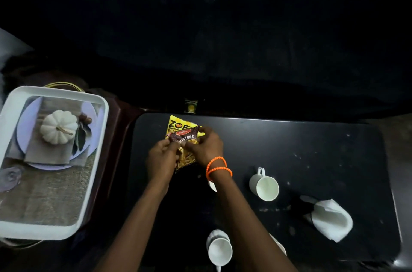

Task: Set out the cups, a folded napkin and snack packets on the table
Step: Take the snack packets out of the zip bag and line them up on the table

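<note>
Both my hands hold a red and brown snack packet marked "MIXTURE" just over the far left part of the black table. My left hand pinches its left side and my right hand its right side. It overlaps a yellow snack packet lying beneath it. One white cup stands right of my right arm. Another white cup stands near the front edge. A third white cup is mostly hidden under my right wrist. A folded white napkin lies at the right.
A white tray printed with a pumpkin picture rests on a dark red surface to the left of the table. A small yellow labelled object stands just past the table's far edge. Everything beyond is dark.
</note>
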A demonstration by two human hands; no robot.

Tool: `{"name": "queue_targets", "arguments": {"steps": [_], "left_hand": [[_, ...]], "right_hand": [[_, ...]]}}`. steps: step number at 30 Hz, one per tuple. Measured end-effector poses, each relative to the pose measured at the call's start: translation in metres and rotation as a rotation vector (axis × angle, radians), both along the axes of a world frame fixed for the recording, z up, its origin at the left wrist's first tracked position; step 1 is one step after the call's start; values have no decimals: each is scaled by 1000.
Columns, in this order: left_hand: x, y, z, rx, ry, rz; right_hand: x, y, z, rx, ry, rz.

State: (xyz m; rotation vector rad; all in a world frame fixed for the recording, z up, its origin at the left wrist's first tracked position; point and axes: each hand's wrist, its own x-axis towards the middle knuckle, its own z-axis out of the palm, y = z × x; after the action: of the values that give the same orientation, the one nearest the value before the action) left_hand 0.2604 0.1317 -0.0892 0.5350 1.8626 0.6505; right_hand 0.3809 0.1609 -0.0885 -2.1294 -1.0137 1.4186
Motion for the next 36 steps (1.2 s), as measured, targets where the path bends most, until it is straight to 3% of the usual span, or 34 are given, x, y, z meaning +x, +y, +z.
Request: {"name": "queue_targets", "arguments": {"steps": [4, 7, 13, 17, 24, 27, 29, 34, 36], "left_hand": [[28, 19, 8, 109, -45, -80], [53, 33, 9, 138, -7, -303], [46, 45, -18, 169, 533, -820], [21, 37, -36, 159, 689, -996], [0, 40, -48, 265, 710, -919], [-21, 55, -54, 365, 612, -731], [-44, 67, -64, 437, 612, -620], [-90, 85, -106, 642, 744, -720], [-93, 88, -117, 638, 853, -786]], "right_hand": [[36, 5, 6, 48, -30, -132], [69, 2, 3, 70, -68, -272], [105, -5, -7, 31, -182, -352], [102, -6, -20, -54, -293, -212], [109, 8, -15, -159, -454, -34], [107, 32, -9, -21, -636, -35], [104, 58, -12, 105, -632, 19], [71, 144, -58, 102, -522, 513], [54, 172, -85, 24, -526, 723]]}}
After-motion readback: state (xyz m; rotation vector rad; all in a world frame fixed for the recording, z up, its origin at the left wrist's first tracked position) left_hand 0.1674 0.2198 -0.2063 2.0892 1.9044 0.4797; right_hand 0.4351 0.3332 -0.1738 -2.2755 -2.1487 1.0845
